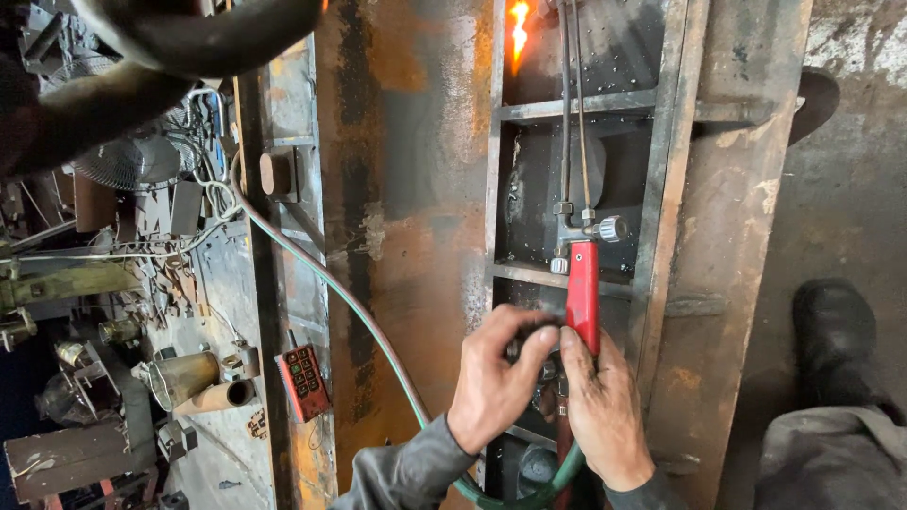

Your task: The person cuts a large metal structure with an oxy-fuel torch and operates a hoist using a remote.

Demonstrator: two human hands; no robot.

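I see the cutting torch lying along the rusty steel frame, red handle near, twin metal tubes running far to the flame burning at the far edge of the view; the flame is orange-yellow and sits just left of the tubes. My right hand is closed around the near end of the red handle; my left hand is pressed against it from the left, fingers curled over the valve area — the two hands touch each other. What the left fingers grip exactly I cannot tell; they hide it. A green hose leaves the torch's near end, loops under the wrists and runs far-left across the rusted steel plate. A red remote control with dark buttons lies left of the hose, near the plate's left edge; beyond it, further left, brass fittings and scrap lie scattered. A black boot stands on the floor to the right — well apart from the torch.
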